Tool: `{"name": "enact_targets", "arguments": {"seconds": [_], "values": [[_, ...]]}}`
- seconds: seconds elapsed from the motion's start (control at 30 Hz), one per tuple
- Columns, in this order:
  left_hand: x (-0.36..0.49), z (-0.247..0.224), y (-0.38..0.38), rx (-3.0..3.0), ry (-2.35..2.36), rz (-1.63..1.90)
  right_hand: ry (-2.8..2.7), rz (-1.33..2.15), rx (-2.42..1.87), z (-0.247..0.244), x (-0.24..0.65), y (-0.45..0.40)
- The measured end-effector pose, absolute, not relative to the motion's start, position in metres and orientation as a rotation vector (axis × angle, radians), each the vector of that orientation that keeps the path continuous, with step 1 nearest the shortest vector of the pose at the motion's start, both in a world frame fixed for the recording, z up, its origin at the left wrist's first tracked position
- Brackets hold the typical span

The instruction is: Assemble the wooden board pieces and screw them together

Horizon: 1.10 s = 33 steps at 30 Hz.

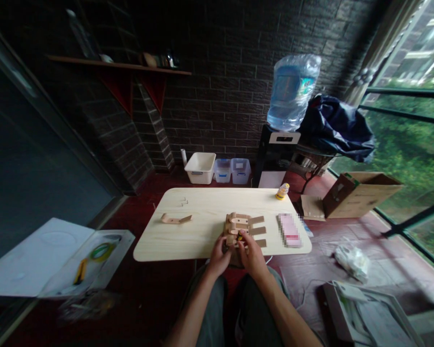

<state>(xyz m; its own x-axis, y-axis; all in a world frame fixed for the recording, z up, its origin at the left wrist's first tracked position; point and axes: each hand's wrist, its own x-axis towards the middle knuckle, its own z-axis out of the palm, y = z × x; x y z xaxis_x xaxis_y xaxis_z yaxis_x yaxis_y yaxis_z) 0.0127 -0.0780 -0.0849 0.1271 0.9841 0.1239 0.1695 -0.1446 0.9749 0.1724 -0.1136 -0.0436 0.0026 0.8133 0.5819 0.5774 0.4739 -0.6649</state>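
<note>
A wooden rack with several curved hook pieces [257,230] lies at the table's front edge, close to my lap. My left hand [220,256] grips its near left end, fingers curled round the wood. My right hand [252,253] is at the same near hook, thumb and fingers closed on a small black-and-yellow piece [240,236] whose kind I cannot make out. Another loose curved wooden hook [176,220] rests on the left of the table. Several small screws [184,201] sit behind it.
The pale table [202,200] also bears a yellow-based clear bottle [282,192] and a pixelated pink item [290,230]. An open white case [106,248] stands at the left. Behind are plastic bins [199,176] and a water dispenser [275,154]; a cardboard box [354,197] stands right.
</note>
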Motion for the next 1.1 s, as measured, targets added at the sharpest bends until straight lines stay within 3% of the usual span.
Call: {"name": "enact_targets", "arguments": {"seconds": [1.1], "values": [[0.0129, -0.0772, -0.0824, 1.494, 1.133, 1.164, -1.588, 0.302, -1.188, -0.0473, 0.1681, -0.1173]]}}
